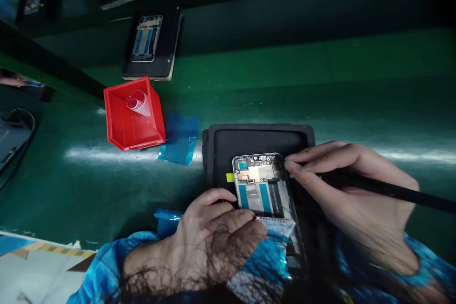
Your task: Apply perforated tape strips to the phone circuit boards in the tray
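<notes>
Touching phone edge, perhaps: right hand

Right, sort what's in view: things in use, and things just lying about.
Apparently in use:
open phone, at both hands
black tray beneath it
blue film by the left hand
dark stick in the right hand

Apparently lying about:
red bin
mesh piece inside it
blue sheet beside the bin
second phone, farther back

Dim, with glare across green tabletop

Phone chassis looks metallic — tray matt, red bin smooth, glossy plastic.
</notes>
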Demonstrator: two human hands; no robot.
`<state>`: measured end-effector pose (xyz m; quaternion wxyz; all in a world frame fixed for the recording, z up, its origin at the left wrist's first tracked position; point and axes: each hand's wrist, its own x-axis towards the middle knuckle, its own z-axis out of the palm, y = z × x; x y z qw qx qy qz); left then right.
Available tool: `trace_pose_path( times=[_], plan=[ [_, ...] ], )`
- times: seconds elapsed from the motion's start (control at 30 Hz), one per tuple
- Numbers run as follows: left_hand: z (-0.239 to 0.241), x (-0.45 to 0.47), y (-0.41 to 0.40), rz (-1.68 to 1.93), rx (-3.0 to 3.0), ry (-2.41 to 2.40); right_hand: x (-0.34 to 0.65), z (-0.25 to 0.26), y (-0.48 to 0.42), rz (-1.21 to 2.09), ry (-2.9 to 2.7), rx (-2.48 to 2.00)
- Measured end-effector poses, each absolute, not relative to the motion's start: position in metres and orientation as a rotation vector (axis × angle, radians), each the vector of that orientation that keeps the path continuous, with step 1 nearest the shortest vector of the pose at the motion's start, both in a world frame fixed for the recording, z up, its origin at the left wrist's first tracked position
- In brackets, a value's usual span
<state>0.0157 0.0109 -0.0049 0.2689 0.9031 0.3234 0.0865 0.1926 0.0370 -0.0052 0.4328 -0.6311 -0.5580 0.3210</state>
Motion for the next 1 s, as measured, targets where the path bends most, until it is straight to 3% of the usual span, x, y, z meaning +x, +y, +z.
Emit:
trace_pose_path(
  times=[1.0],
  plan=[
    [-0.0090,0.0138,0.0085,0.295,2.356,0.968,0.1968,-0.0015,0.0345,0.798,-1.446,-1.573]
  ],
)
